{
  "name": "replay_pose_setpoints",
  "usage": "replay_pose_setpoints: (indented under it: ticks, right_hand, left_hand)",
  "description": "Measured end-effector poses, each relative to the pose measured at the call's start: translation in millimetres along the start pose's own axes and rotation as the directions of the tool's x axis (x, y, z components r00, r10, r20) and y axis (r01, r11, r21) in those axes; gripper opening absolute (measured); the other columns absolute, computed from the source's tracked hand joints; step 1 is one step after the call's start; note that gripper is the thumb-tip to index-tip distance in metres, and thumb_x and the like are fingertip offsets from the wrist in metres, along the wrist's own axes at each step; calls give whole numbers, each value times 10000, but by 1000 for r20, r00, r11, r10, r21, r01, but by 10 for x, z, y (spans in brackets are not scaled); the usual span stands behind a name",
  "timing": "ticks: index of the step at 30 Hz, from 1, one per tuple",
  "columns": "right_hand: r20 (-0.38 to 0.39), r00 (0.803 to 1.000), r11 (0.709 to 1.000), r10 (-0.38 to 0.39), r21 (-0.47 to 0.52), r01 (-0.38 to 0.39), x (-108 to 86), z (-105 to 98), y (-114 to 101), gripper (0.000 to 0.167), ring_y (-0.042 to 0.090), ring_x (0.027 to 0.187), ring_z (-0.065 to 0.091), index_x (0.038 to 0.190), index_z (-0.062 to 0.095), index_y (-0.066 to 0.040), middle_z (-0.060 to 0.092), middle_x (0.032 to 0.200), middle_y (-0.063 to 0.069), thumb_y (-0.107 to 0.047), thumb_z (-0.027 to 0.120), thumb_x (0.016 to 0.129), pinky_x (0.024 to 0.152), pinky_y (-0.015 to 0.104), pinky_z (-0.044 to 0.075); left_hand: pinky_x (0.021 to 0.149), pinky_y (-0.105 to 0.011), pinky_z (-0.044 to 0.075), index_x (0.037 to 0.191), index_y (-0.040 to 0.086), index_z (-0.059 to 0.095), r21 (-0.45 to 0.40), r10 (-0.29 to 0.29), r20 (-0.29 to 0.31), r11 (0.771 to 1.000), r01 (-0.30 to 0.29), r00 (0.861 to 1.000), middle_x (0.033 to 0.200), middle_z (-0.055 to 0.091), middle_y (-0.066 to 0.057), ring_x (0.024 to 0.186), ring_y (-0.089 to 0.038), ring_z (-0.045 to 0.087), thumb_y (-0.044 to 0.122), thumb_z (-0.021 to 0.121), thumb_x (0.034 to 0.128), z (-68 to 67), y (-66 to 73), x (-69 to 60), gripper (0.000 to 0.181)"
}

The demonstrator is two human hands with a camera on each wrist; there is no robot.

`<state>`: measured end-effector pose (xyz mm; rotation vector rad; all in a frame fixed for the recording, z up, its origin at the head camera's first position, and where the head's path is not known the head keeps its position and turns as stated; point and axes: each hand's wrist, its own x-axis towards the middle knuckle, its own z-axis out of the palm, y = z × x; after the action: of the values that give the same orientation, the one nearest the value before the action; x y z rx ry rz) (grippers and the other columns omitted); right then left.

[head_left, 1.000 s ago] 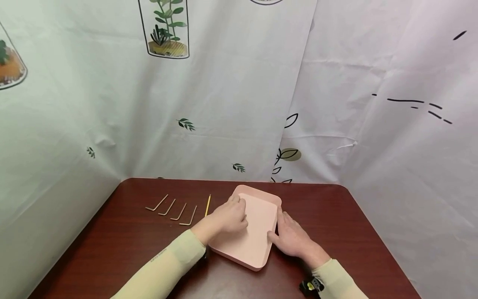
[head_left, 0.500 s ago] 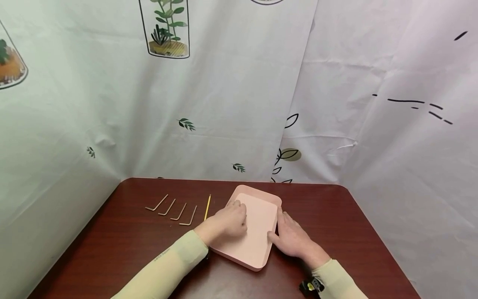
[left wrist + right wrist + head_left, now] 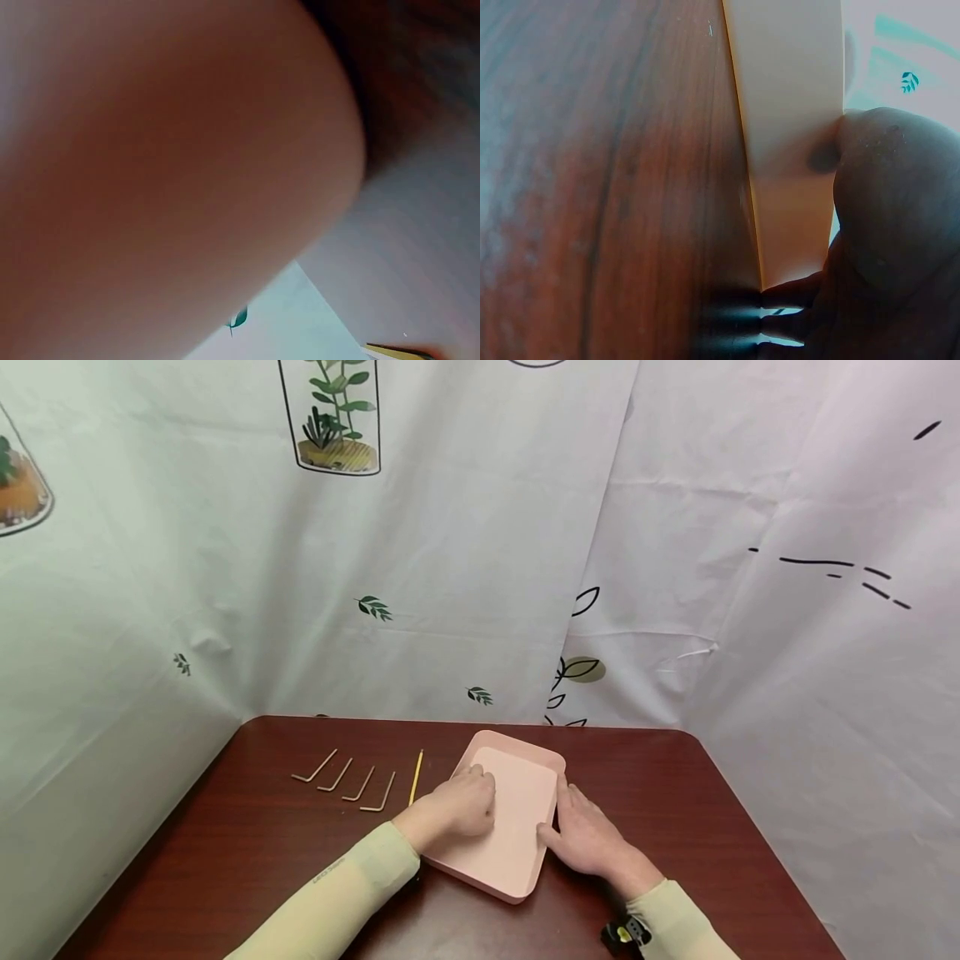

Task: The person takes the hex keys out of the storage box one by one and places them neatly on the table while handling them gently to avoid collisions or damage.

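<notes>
A pink rectangular tray (image 3: pixel 517 860) lies at an angle on the table. My left hand (image 3: pixel 461 803) is over its left part with the fingers curled; nothing shows in it, and its palm side is hidden. Skin of the left hand (image 3: pixel 180 165) fills most of the left wrist view, blurred. My right hand (image 3: pixel 588 839) holds the tray's right side, thumb over the rim and fingers along the outer wall. In the right wrist view the thumb (image 3: pixel 892 195) reaches over the tray wall (image 3: pixel 791 135), with fingertips (image 3: pixel 791 294) against its outside.
Several L-shaped hex keys (image 3: pixel 384 793) lie in a row on the left of the brown table (image 3: pixel 675 802). Between them and the tray is a yellow pencil (image 3: pixel 417 775), its near end behind my left arm. White printed sheets (image 3: pixel 465 527) hang around the table.
My left hand has drawn slightly back toward me over the tray, mostly in the first half second. The right hand and the tray have stayed in place.
</notes>
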<state>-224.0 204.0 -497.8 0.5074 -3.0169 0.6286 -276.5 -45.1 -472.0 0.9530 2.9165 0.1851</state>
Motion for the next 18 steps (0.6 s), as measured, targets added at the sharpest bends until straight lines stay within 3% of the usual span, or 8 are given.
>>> replay_pose_setpoints:
  ticks: [2,9,18]
  right_hand:
    - [-1,1000,1000,-4,-2,4,-1,0,-2,920,552,1562,396,1671,196,186,375,1679,395,-304,654,1042,1232,632,386]
    - [0,1000,1000,-3,1,3,-1,2,-5,924,552,1563,395,1676,193,179,378,1678,392,-309,656,1042,1231,640,384]
    - [-4,1000,1000,-2,-4,2,8,13,0,921,544,1567,394,1681,187,173,377,1683,385,-315,638,1043,1232,636,385]
  left_hand:
    - [787,-397,494,956,69,597,-7,-8,5,1000,8,1000,910,488,-67,861,-211,456,134,640,970,5,2,-2,80]
    - [840,-382,475,989,49,637,34,19,-8,999,-18,1000,890,513,-59,845,-216,471,140,609,1034,40,1,3,105]
    - [830,-385,506,1047,29,655,56,12,-16,998,-11,1000,916,531,-85,859,-228,498,224,550,1152,63,19,5,245]
